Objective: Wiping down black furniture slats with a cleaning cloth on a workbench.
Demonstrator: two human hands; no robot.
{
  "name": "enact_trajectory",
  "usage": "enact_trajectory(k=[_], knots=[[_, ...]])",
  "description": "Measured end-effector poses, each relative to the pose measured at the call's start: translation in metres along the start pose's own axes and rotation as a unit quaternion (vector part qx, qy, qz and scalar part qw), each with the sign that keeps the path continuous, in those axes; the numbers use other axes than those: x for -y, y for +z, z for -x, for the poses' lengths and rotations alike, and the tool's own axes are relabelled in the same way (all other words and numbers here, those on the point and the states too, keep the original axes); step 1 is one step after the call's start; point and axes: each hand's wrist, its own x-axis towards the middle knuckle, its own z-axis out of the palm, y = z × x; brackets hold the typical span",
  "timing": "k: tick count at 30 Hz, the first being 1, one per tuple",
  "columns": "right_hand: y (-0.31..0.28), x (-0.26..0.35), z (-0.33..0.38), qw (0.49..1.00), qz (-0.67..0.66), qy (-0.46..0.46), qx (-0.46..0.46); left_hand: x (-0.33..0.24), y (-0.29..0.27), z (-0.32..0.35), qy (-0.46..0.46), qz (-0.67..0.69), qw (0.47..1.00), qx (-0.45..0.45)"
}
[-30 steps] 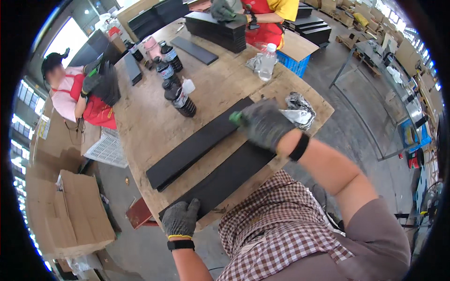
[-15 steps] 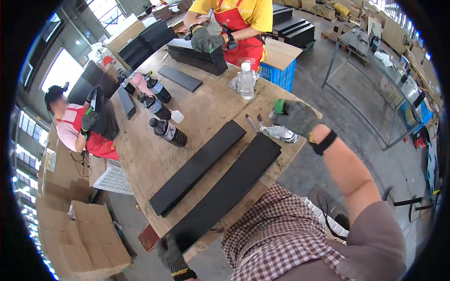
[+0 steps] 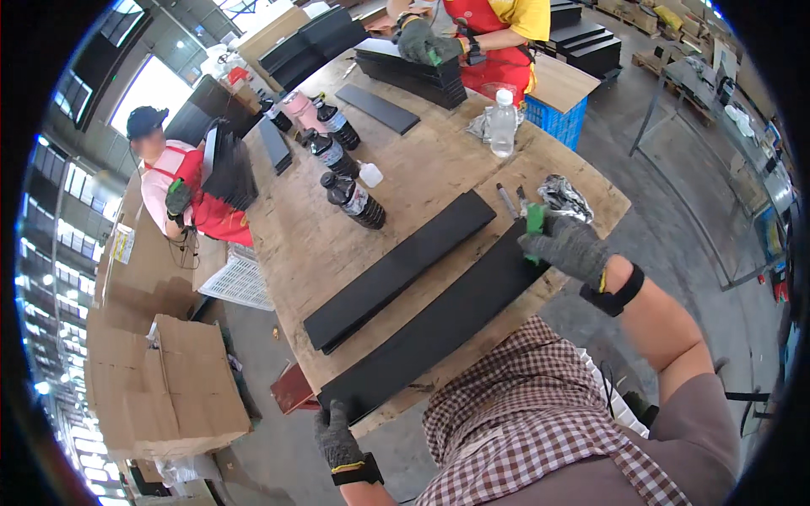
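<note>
A long black board (image 3: 439,329), seemingly lying on another, stretches along the table's near side. My left hand (image 3: 339,443), in a dark grey knit glove, grips its near-left end; the fingers are partly hidden. At the opposite end, my gloved right hand (image 3: 575,246), green at the fingertips, closes on the board's end. Beyond it lies a shorter stack of black boards (image 3: 401,268). Crumpled silvery foil-like wrap (image 3: 565,198) sits just past my right hand, with a pen-like tool (image 3: 507,201) next to it.
Dark-capped bottles (image 3: 353,201) and a clear bottle (image 3: 503,124) stand on the wooden table (image 3: 447,177). Across it, a person in yellow (image 3: 498,42) handles stacked black boards (image 3: 411,74). At left another person (image 3: 177,181) holds boards. A carton stack (image 3: 164,384) stands on the floor.
My right hand has moved from the foil-like wrap onto the board's far-right end. My left hand stays at the near-left end. The whole view has shifted, with the table now farther right.
</note>
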Motion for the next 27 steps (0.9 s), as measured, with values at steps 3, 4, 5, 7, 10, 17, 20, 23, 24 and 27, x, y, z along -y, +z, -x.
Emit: enact_trajectory(k=[3, 4, 5, 7, 10, 17, 20, 23, 24, 27], knots=[[-0.003, -0.007, -0.020, 0.996, -0.055, -0.072, -0.017, -0.008, -0.013, -0.015, 0.035, 0.082, 0.996, -0.002], [-0.017, 0.022, -0.028, 0.995, 0.089, -0.053, 0.009, -0.029, -0.016, -0.023, 0.064, 0.085, 0.994, 0.012], [-0.017, 0.035, -0.042, 0.997, 0.058, -0.033, 0.025, -0.052, -0.015, -0.031, 0.094, 0.091, 0.991, 0.031], [-0.017, 0.052, -0.068, 0.998, -0.005, 0.009, 0.054, -0.106, 0.003, -0.049, 0.066, 0.087, 0.991, 0.074], [-0.011, 0.048, -0.130, 0.968, 0.140, -0.130, 0.161, -0.110, 0.003, -0.098, 0.000, 0.064, 0.992, 0.105], [0.028, 0.034, -0.188, 0.902, 0.370, -0.148, 0.168, -0.033, 0.023, -0.201, -0.099, -0.108, 0.986, 0.085], [0.012, 0.074, -0.144, 0.983, 0.152, -0.004, 0.102, -0.049, 0.035, -0.168, 0.014, -0.142, 0.983, 0.119], [0.017, 0.068, -0.086, 0.980, -0.174, -0.053, 0.079, -0.074, 0.047, -0.096, 0.275, -0.267, 0.918, 0.102], [0.039, 0.057, -0.064, 0.956, -0.262, -0.100, 0.083, -0.075, 0.054, -0.065, 0.339, -0.301, 0.882, 0.128], [0.110, 0.068, 0.018, 0.826, -0.553, -0.010, 0.103, -0.064, 0.085, 0.005, 0.466, -0.402, 0.770, 0.168]])
